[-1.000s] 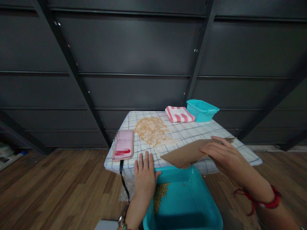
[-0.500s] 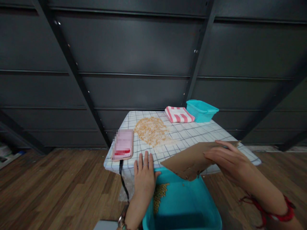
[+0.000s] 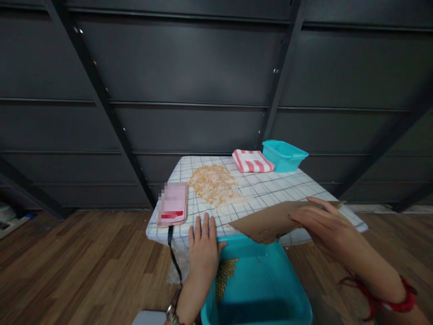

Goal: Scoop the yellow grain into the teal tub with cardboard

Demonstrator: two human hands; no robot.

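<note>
My left hand (image 3: 204,248) rests on the near edge of the small table (image 3: 304,185), fingers stretched out, thumb on the rim of a large teal tub (image 3: 270,289) held below the edge. Several yellow kernels (image 3: 226,275) lie in the tub's near left corner. My right hand (image 3: 323,223) grips a brown cardboard sheet (image 3: 267,221), whose left end hangs over the tub. A pile of yellow kernels (image 3: 213,183) lies spread on the checked tablecloth beyond my left hand.
A pink phone (image 3: 172,204) with a black strap lies at the table's left front corner. A red-and-white striped cloth (image 3: 252,161) and a small teal box (image 3: 284,155) sit at the back. Dark metal panels stand behind; wooden floor lies around.
My right hand shifted right and tipped the cardboard's left end down over the tub, then raised it a little. My left hand stayed in place.
</note>
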